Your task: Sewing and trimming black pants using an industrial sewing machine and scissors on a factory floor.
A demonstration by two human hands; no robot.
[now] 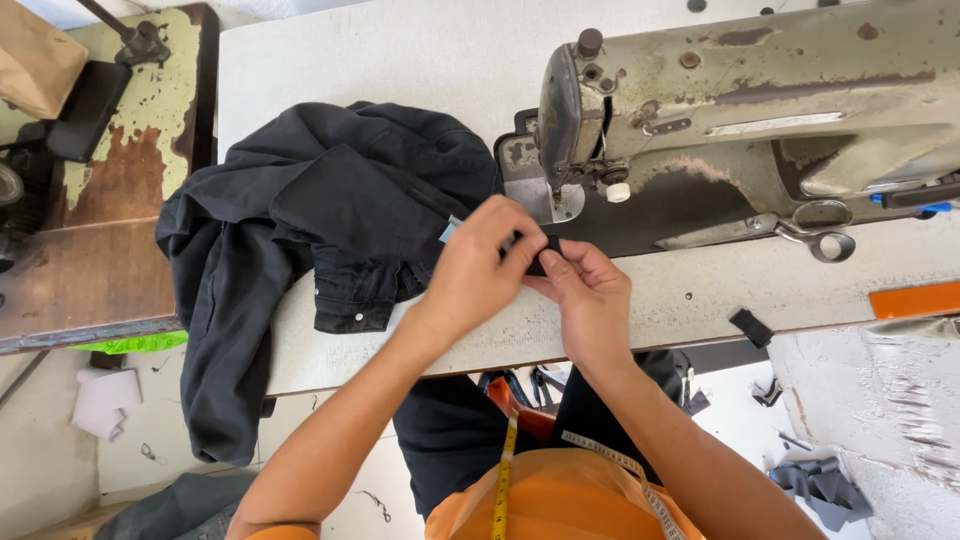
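Observation:
My left hand and my right hand meet in front of the sewing machine's needle area. Both pinch a small black fabric piece between their fingertips, mostly hidden by the fingers. A black garment lies bunched on the table to the left, its lower part hanging over the front edge. My left wrist rests beside the garment's cuff. A small light-blue tag shows at the garment's edge next to my left hand.
An old worn sewing machine fills the upper right. Scissors lie on its bed. A small black fabric scrap and an orange object sit on the white table. A rusty table stands left. A yellow tape measure hangs at my chest.

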